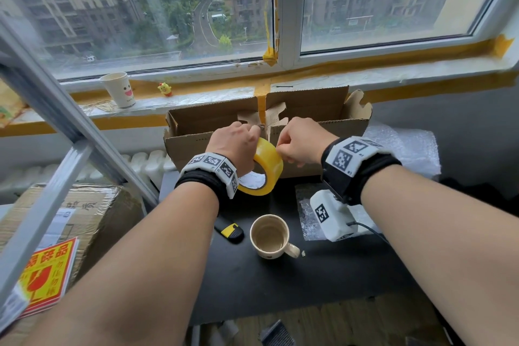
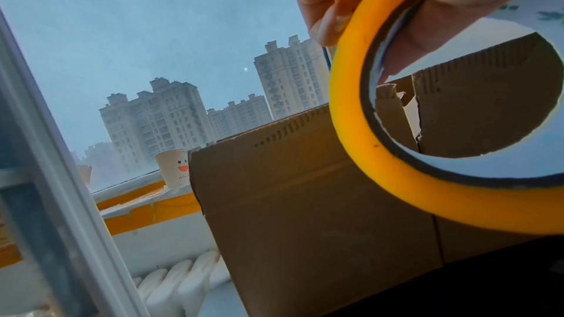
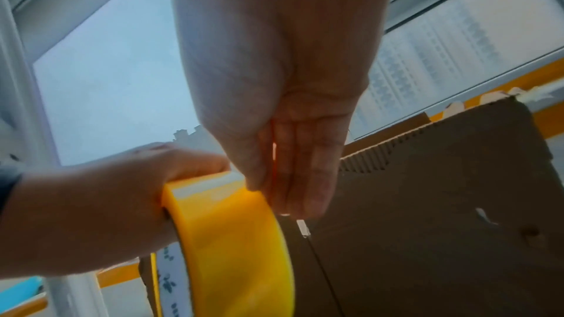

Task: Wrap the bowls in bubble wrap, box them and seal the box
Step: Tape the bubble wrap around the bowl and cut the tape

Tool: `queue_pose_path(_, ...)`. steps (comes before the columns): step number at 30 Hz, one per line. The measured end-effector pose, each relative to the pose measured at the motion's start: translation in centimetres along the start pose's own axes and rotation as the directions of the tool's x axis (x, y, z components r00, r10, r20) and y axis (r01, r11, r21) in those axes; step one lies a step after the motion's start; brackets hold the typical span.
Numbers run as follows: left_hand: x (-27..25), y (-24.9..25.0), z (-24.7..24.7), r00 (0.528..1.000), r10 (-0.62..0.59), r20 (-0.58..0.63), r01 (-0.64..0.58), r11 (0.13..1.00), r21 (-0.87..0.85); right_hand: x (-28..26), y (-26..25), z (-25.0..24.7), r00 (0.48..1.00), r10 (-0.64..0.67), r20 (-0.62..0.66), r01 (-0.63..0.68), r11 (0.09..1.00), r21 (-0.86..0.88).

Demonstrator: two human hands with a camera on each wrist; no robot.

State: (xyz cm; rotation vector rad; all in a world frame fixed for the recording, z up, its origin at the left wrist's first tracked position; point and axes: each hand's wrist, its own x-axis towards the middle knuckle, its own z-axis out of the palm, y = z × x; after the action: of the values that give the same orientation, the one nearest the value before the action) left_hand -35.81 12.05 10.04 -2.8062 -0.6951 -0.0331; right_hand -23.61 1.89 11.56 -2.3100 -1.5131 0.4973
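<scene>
Forearms: two bare forearms with black wristbands bearing black-and-white marker tiles fill the lower frame of the head view.
Left hand [image 1: 234, 146]: grasping a roll of translucent yellow packing tape [image 1: 265, 167], thumb through the core, fingers over the rim, at frame centre.
Right hand [image 1: 302, 140]: fingers curled, pinching at the roll's upper right edge; whether a tape end is caught cannot be told.
Box: brown corrugated cardboard box [image 1: 317, 123] behind the hands, flaps raised, on a black tabletop [image 1: 309, 275]; contents hidden.
Bubble wrap: clear sheet [image 1: 404, 143] at right, beside the box.
Foreground items: cream ceramic mug [image 1: 271, 236], lower centre; yellow-and-black utility knife [image 1: 229, 230] just left of it.
Sill: white paper cup with a smiling face [image 1: 119, 90], upper left.
</scene>
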Motion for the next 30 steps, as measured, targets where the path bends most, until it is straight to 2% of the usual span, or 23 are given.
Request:
queue_pose_path(4, 0.0, 0.4, -0.1, 1.000, -0.005, -0.021, 0.005, 1.000, -0.020, 0.5, -0.3, 0.1, 0.998, -0.001, -0.070, -0.007, 0.993, -0.118)
queue_pose_path(14, 0.4, 0.9, 0.0, 0.998, 0.040, -0.040, -0.041, 0.999, -0.022, 0.3, -0.3, 0.2, 0.998, -0.020, -0.063, 0.001, 0.958, -0.287)
queue_pose_path(17, 0.4, 0.8, 0.1, 0.998, 0.054, -0.033, -0.054, 0.998, -0.023, -0.1, -0.3, 0.0, 0.997, -0.035, -0.063, 0.017, 0.961, -0.276)
queue_pose_path(22, 0.2, 0.3, 0.5, 0.999, 0.049, 0.001, -0.049, 0.999, -0.005, -0.4, -0.6, -0.9, 0.995, -0.030, 0.094, 0.045, 0.986, -0.163)
queue_pose_path(30, 0.5, 0.7, 0.7, 0.995, 0.098, 0.003, -0.098, 0.995, -0.005, 0.0, 0.1, -0.5, 0.996, -0.067, 0.056, 0.078, 0.973, -0.219)
